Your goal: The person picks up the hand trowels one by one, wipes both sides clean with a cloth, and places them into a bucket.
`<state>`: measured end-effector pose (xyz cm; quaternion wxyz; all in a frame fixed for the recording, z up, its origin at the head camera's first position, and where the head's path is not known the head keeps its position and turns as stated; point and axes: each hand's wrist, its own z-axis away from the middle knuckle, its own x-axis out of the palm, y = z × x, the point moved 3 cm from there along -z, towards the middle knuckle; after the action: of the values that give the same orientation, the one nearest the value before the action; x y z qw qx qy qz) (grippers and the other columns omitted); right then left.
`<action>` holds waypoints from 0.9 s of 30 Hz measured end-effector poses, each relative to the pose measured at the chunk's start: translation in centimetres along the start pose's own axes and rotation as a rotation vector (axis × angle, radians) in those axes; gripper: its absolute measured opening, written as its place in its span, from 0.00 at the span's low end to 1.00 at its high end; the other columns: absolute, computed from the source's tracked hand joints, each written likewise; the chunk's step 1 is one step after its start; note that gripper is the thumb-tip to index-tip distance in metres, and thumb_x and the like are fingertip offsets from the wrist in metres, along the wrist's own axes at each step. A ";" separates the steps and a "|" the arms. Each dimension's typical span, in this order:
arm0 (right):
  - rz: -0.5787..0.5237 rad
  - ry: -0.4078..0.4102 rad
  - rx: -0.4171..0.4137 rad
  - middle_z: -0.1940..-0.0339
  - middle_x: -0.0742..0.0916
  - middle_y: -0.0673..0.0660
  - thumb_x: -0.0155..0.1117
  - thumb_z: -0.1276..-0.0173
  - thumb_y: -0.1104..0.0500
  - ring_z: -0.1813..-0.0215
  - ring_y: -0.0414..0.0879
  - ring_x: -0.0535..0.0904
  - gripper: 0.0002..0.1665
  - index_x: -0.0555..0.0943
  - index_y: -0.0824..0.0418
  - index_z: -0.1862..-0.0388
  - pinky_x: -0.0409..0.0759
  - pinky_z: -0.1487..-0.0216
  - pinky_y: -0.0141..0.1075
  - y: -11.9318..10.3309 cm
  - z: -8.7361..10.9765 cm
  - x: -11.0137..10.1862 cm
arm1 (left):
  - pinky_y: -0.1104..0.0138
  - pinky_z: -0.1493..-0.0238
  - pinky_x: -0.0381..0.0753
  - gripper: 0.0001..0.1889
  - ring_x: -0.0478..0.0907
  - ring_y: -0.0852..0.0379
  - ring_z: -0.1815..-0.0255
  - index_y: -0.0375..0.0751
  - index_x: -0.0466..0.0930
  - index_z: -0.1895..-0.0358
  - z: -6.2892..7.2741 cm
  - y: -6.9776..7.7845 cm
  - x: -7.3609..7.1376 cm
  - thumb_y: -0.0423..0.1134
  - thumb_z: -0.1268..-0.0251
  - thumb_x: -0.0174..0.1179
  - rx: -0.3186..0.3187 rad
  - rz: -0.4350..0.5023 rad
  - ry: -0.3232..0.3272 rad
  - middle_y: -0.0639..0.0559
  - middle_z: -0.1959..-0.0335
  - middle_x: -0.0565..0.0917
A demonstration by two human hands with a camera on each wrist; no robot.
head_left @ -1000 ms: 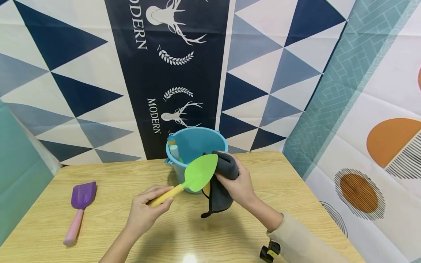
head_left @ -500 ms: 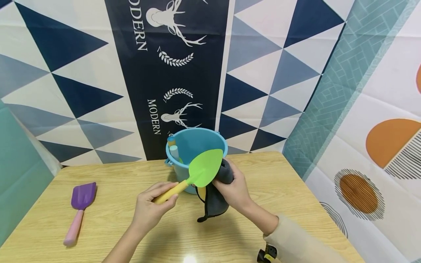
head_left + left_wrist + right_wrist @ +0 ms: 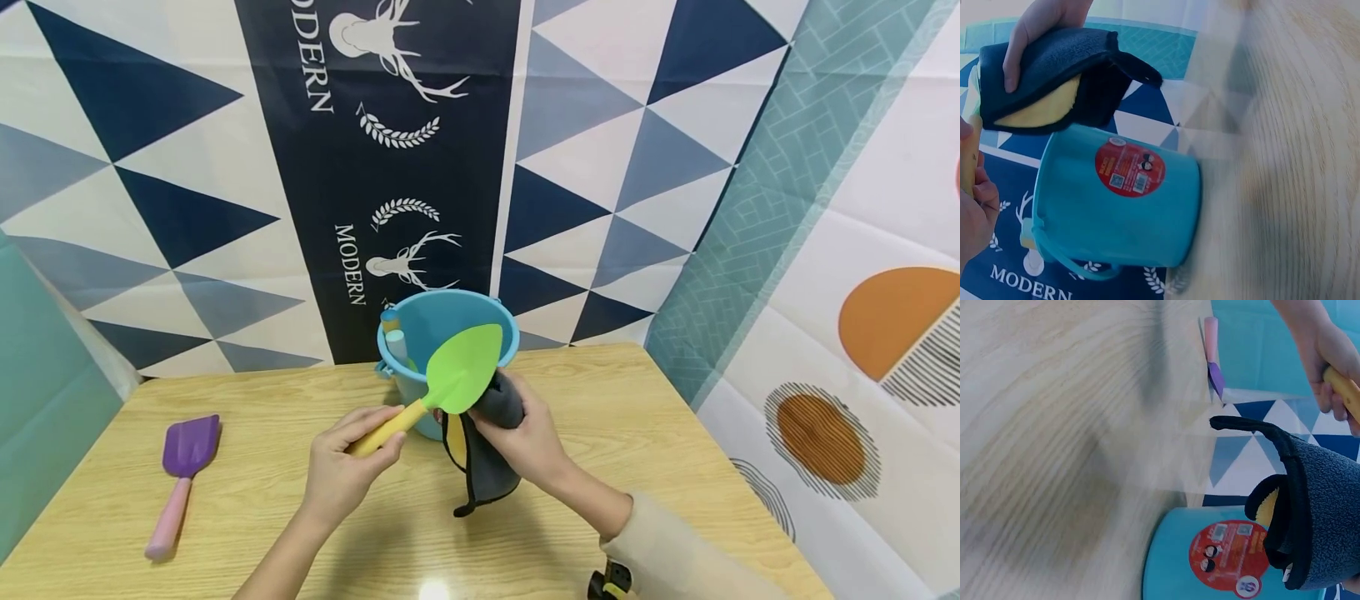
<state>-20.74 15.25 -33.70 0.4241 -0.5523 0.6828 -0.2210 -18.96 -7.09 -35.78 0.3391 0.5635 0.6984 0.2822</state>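
Note:
My left hand (image 3: pixel 341 471) pinches the yellow handle of a toy trowel (image 3: pixel 463 367), its green leaf-shaped blade tilted up to the right. A dark grey cloth (image 3: pixel 489 462) with black edging and a yellow inner side is bunched in my right hand (image 3: pixel 534 437). The cloth's upper fold meets the blade's right edge, and its lower end hangs free above the table. Behind both stands a blue toy bucket (image 3: pixel 409 390); the left wrist view shows a red round label (image 3: pixel 1130 167) on its side. The blade overlaps the bucket's opening in the head view.
Light blue and orange handle ends (image 3: pixel 395 342) stick up inside the bucket's left side. A purple shovel (image 3: pixel 189 450) with a pink handle lies at the left of the wooden table (image 3: pixel 262 500). Patterned sheets (image 3: pixel 577 183) rise behind the table's back edge.
My right hand and the cloth have shifted left and a little down along the blade. The trowel has moved slightly right and up. The bucket and purple shovel stay put.

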 end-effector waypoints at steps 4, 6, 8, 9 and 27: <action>-0.014 0.083 0.031 0.43 0.79 0.59 0.67 0.44 0.68 0.46 0.49 0.77 0.34 0.70 0.58 0.38 0.80 0.52 0.38 -0.2 -0.5 -0.8 | 0.71 0.75 0.78 0.16 0.78 0.65 0.66 0.37 0.86 0.58 0.1 -0.3 -0.5 0.24 0.53 0.67 -0.019 0.002 0.018 0.52 0.60 0.84; -0.042 0.125 0.040 0.44 0.78 0.59 0.66 0.43 0.69 0.48 0.45 0.77 0.33 0.69 0.58 0.38 0.80 0.54 0.37 -0.2 -0.8 -1.2 | 0.72 0.75 0.78 0.15 0.78 0.65 0.67 0.37 0.86 0.58 0.2 -0.5 -0.6 0.24 0.53 0.67 -0.027 0.000 0.020 0.52 0.60 0.84; -0.063 0.167 0.042 0.44 0.78 0.59 0.66 0.43 0.69 0.50 0.42 0.76 0.32 0.69 0.59 0.39 0.81 0.56 0.35 -0.3 -1.0 -1.6 | 0.71 0.75 0.79 0.15 0.78 0.65 0.67 0.37 0.86 0.58 0.3 -0.6 -0.6 0.24 0.53 0.68 -0.040 -0.006 0.022 0.51 0.60 0.84; -0.074 0.181 0.040 0.44 0.77 0.59 0.66 0.43 0.70 0.50 0.41 0.76 0.32 0.69 0.59 0.39 0.81 0.56 0.34 -0.4 -1.1 -1.7 | 0.71 0.75 0.79 0.15 0.77 0.65 0.67 0.38 0.86 0.58 0.3 -0.6 -0.6 0.25 0.53 0.68 -0.049 -0.008 0.022 0.51 0.60 0.84; -0.054 0.133 0.036 0.45 0.78 0.58 0.67 0.43 0.68 0.49 0.45 0.77 0.31 0.70 0.58 0.41 0.81 0.56 0.36 -0.4 -0.3 0.0 | 0.72 0.76 0.78 0.16 0.77 0.65 0.67 0.40 0.85 0.56 0.0 -0.8 0.3 0.27 0.51 0.68 -0.133 -0.015 0.048 0.46 0.59 0.85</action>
<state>-20.79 15.13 -33.23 0.3814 -0.5469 0.6904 -0.2808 -19.45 -6.96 -36.44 0.3610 0.5277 0.6903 0.3387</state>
